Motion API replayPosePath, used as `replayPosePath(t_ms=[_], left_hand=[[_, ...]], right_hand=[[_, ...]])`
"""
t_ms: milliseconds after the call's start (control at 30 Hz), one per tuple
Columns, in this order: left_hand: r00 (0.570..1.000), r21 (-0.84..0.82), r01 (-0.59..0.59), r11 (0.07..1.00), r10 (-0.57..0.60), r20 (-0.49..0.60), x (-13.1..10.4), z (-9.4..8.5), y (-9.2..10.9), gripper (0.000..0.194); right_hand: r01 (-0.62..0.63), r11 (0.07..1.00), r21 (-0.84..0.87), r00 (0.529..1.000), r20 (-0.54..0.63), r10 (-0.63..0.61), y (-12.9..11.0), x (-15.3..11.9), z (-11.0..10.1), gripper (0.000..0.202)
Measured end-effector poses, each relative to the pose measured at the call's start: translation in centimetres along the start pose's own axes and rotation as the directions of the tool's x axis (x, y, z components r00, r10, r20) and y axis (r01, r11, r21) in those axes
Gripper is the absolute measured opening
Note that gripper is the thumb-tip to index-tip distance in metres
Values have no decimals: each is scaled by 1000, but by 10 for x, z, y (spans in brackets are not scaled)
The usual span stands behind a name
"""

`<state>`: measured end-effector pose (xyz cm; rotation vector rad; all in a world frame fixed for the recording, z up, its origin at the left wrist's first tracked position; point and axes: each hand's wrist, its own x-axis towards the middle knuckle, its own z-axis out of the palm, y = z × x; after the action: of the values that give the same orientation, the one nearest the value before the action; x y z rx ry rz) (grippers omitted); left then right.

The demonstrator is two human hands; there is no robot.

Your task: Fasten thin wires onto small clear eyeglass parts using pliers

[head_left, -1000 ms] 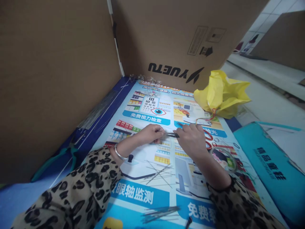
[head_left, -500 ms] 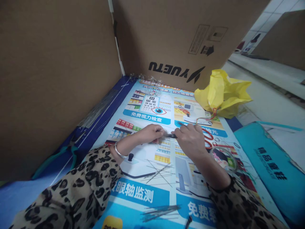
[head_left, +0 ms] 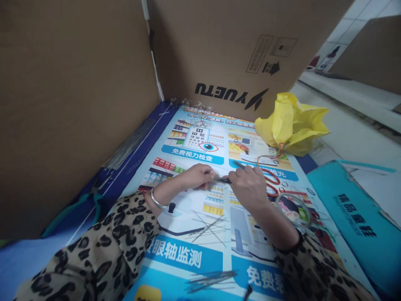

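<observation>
My right hand (head_left: 249,186) is closed around a slim dark tool (head_left: 223,180) with a tapered tip, its handle hidden in the palm. The tip points left and reaches the fingers of my left hand (head_left: 199,176). Those fingers are pinched together at the tip; whatever small piece they hold is too fine to make out. Just beyond my right hand lie scissors with red handles (head_left: 273,184), partly covered by it. Thin wires (head_left: 209,228) lie crossed on the printed poster (head_left: 188,209) below my hands, and a bundle of similar wires (head_left: 211,280) sits closer to me.
Cardboard panels (head_left: 219,50) stand at the left and back. Pliers with teal handles (head_left: 97,200) and more wires (head_left: 130,144) lie at left. A yellow crumpled bag (head_left: 291,123), a clear tape roll (head_left: 308,215) and a teal box (head_left: 344,213) are at right. Tangled wire pieces (head_left: 200,109) lie at the back.
Both hands stay almost in place, with the dark tool still between them. My right hand has shifted slightly left and down. The things around them have not moved.
</observation>
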<state>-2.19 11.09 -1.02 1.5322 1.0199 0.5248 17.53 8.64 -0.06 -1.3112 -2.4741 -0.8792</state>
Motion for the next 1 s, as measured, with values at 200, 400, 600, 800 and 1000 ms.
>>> replayPosePath(t_ms=[200, 400, 600, 800, 1000], left_hand=[[1000, 41, 0, 999, 0, 5, 0, -1, 1, 14], [1000, 30, -1, 1000, 1, -14, 0, 0, 0, 13], [1000, -117, 1, 993, 2, 23, -1, -1, -1, 13], [999, -247, -34, 968, 38, 12, 0, -1, -1, 17], [1000, -239, -24, 971, 28, 12, -1, 1, 0, 15]], right_hand=[[-7, 1000, 16, 1000, -12, 7, -1, -1, 2, 17], [-8, 1000, 29, 1000, -2, 8, -2, -2, 1, 18], [-75, 994, 74, 995, 67, 70, -2, -2, 6, 20], [-182, 981, 65, 977, 121, 173, -1, -2, 12, 31], [-173, 981, 85, 977, 139, 160, -3, -1, 8, 29]])
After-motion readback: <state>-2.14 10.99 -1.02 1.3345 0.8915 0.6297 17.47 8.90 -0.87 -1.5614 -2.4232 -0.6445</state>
